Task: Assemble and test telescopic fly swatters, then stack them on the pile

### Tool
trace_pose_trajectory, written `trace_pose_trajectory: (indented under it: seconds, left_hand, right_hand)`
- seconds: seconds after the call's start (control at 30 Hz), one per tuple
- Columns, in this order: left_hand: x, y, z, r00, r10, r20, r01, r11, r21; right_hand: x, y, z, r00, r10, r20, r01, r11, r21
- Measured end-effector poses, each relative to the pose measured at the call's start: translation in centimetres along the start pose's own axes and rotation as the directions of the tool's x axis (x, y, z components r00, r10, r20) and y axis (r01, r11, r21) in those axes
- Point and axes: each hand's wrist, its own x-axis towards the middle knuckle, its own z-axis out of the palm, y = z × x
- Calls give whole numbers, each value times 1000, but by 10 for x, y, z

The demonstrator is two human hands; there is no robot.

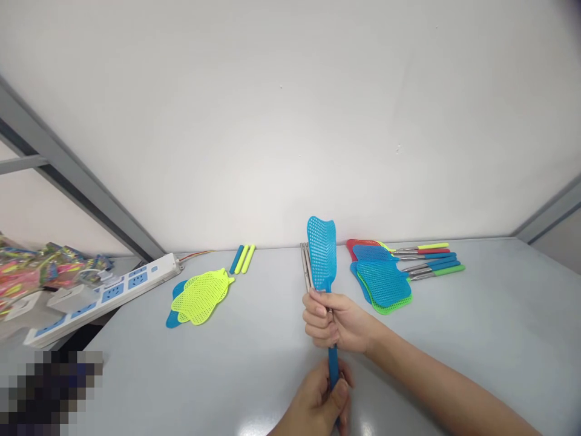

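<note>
A blue fly swatter [322, 254] stands upright in front of me, its perforated head toward the wall. My right hand [333, 321] is closed around its shaft just below the head. Lower down, my left hand [324, 399] is wrapped around the blue handle [333, 363]. Behind the swatter lie some thin metal rods [305, 266], partly hidden by it and my right hand. To the left are yellow swatter heads [202, 297] on top of a blue head [173, 318]. Close by lie a blue handle sleeve [236, 259] and two yellow handle sleeves [245, 259].
On the right several swatters with metal shafts lie piled, a blue one [385, 283] on top. A white power strip [131, 284] with plugs runs along the left edge, beside colourful plastic packets [40, 266]. A white wall [281, 121] closes off the back of the grey table [204, 375].
</note>
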Motion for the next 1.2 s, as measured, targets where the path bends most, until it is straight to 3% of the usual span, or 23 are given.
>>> trace_pose_trajectory:
  seconds: [0.13,0.3,0.47,0.63,0.8,1.0,1.2]
  left_hand:
    - [-2,0,2,999,-49,17,50,998,-40]
    - [-3,17,1,984,-124,127,155,948,-279]
    - [-4,22,-2,978,-157,137,197,908,-369]
    - [1,19,-5,990,-140,-32,128,961,-246]
    - [6,16,-5,977,-104,-185,83,990,-118]
    - [8,10,-3,966,-8,-258,-1,999,-35]
    - [10,10,-1,956,-16,-293,22,1000,18]
  right_hand:
    - [0,3,-7,986,92,139,-96,995,19]
    - [0,4,-12,969,31,244,-38,999,25]
    - [0,3,-1,999,-46,-2,45,998,-45]
    - [3,0,8,965,-162,-204,114,967,-229]
    - [6,5,9,916,-309,-255,215,917,-337]
    - [10,11,9,864,-388,-322,251,885,-391]
    - [13,12,11,817,-422,-393,252,874,-415]
